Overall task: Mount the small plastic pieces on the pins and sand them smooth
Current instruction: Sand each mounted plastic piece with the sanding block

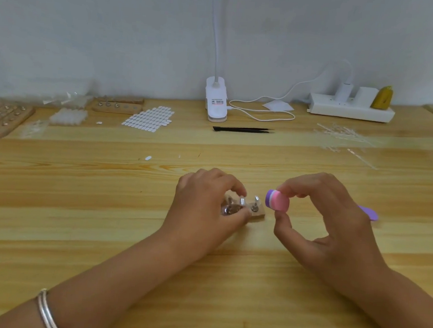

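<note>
Small wooden block (258, 214) sitting on the pale grained table (103, 206); metal pins (254, 207) standing upright in it, two carrying clear glossy plastic pieces (242, 200); left hand (204, 204) curling round the block's left end, gripping it; right hand (330, 219) pinching a rounded sanding pad (278, 200), layered pink and purple, just right of the block.

1. I see open bench (78, 191) left of the left hand (206, 209) and near me, between the forearms.
2. Between the hands, the pin block (258, 214) and the sanding block (277, 200) leave only a narrow gap.
3. A purple file (368, 212) lies just beyond the right hand (335, 219).
4. Farther back, past a broad bare strip, tweezers (242, 130), lamp clamp (216, 99), cable (263, 112) and power strip (351, 111) crowd the wall.
</note>
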Demonstrator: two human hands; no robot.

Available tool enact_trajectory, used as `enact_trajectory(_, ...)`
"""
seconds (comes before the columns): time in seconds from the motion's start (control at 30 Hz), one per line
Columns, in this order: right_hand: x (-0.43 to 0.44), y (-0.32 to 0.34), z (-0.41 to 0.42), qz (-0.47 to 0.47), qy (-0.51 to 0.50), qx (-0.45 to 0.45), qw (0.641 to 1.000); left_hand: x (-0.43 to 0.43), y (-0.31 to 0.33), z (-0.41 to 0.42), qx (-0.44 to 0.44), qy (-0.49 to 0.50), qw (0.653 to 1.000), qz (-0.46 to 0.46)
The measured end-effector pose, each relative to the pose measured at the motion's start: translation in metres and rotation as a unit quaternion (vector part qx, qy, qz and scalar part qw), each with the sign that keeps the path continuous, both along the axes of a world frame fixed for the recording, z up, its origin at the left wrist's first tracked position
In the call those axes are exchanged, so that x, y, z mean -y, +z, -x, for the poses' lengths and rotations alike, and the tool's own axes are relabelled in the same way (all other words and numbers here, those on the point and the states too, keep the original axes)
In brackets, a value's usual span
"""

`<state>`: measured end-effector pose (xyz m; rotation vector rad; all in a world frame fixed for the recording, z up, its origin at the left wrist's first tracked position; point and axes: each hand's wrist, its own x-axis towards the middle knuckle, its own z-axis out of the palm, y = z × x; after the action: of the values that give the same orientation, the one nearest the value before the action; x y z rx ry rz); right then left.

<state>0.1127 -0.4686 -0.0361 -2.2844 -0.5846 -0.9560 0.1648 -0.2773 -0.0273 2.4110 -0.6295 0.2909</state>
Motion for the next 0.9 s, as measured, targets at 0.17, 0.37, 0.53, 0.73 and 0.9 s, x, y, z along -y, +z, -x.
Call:
enact_trajectory(0.17,0.000,-0.001,-0.001,-0.003,0.002,0.001,1.000,0.015,0.005,0.000,0.063,-0.030,0.997,-0.043)
enact_trajectory(0.37,0.001,-0.001,0.000,0.006,-0.005,0.006,1.000,0.019,0.008,0.004,0.121,-0.071,0.980,-0.139)
enact_trajectory(0.53,0.000,-0.003,-0.001,0.006,-0.009,0.002,1.000,0.014,0.011,0.003,0.130,-0.077,0.968,-0.200)
enact_trajectory(0.73,0.000,-0.002,0.000,-0.002,-0.010,-0.002,1.000,0.011,0.018,0.001,0.168,-0.124,0.972,-0.108)
enact_trajectory(0.9,0.000,0.004,0.003,-0.060,-0.008,-0.031,0.998,-0.006,0.019,0.026,0.018,-0.070,0.977,0.199)
